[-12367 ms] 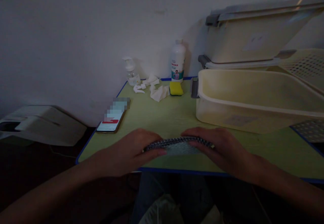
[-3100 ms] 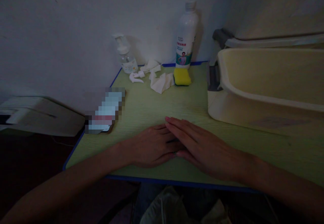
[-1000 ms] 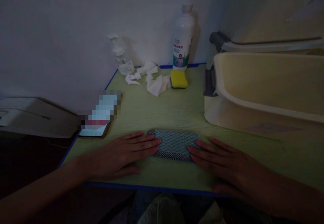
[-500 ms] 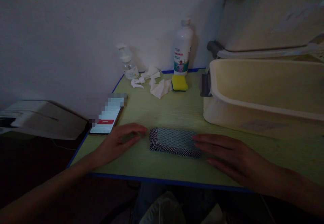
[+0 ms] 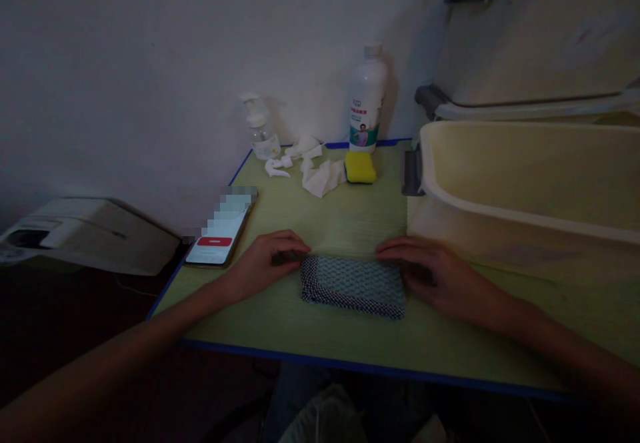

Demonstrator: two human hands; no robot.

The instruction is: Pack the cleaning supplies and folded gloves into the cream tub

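Note:
A folded blue-grey checked cloth [image 5: 353, 285] lies flat on the green table [image 5: 340, 219] near its front edge. My left hand [image 5: 265, 263] is at the cloth's far left corner, fingers curled and pinching it. My right hand [image 5: 435, 276] is at the far right corner, fingers bent down onto the edge. Both forearms reach in from the bottom of the view.
A phone [image 5: 220, 233] with a lit screen lies left of my left hand. At the back stand a pump bottle [image 5: 260, 136], a white bottle [image 5: 367, 96], crumpled tissues [image 5: 320, 173] and a yellow sponge [image 5: 360, 167]. A cream tub [image 5: 525, 189] fills the right side.
Both hands have drawn in from lying flat beside the cloth to gripping its far corners. The cloth itself has stayed put near the front edge.

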